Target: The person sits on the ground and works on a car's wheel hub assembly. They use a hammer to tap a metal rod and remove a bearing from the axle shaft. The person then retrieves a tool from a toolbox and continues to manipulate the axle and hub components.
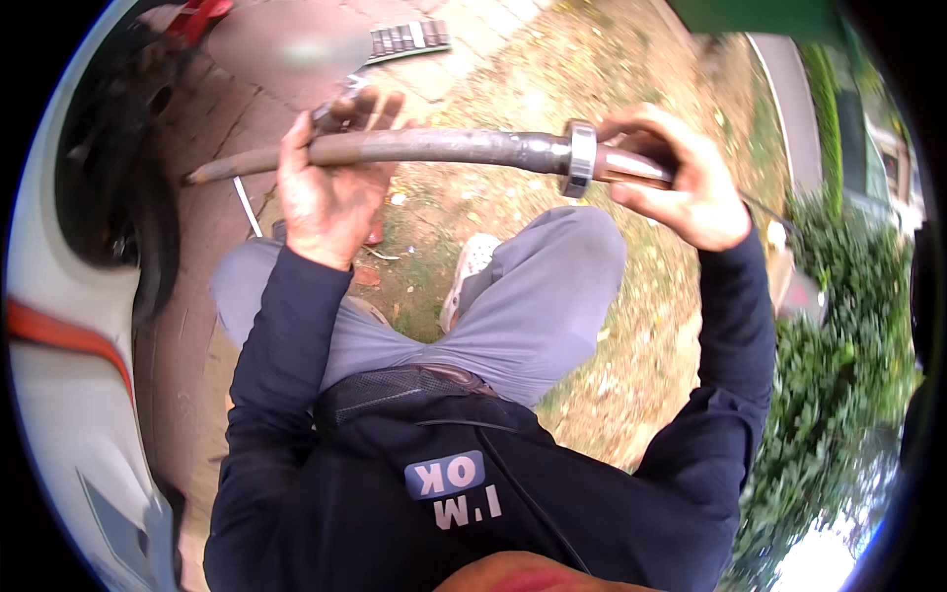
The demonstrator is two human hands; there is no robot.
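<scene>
A long, rusty brown metal shaft [424, 147] lies crosswise in front of me, held up above my knees. Its left end tapers to a point, and toward the right it turns smoother and darker. Around it near the right end sits a silver metal ring [580, 158]. My left hand [330, 187] supports the shaft from below, palm up, thumb on the near side and blurred, dirty fingers stretching out behind. Curled around the right end, beyond the ring, my right hand [681, 173] grips the shaft with the thumb underneath. Its fingertips are partly hidden.
At the left stands a white vehicle [59, 424] with an orange stripe and a dark wheel [148, 227]. A tray of sockets [409, 39] lies on the paving ahead. One thin white rod [247, 207] is by my left knee. Dry grass [631, 326] and a hedge [829, 395] lie rightward.
</scene>
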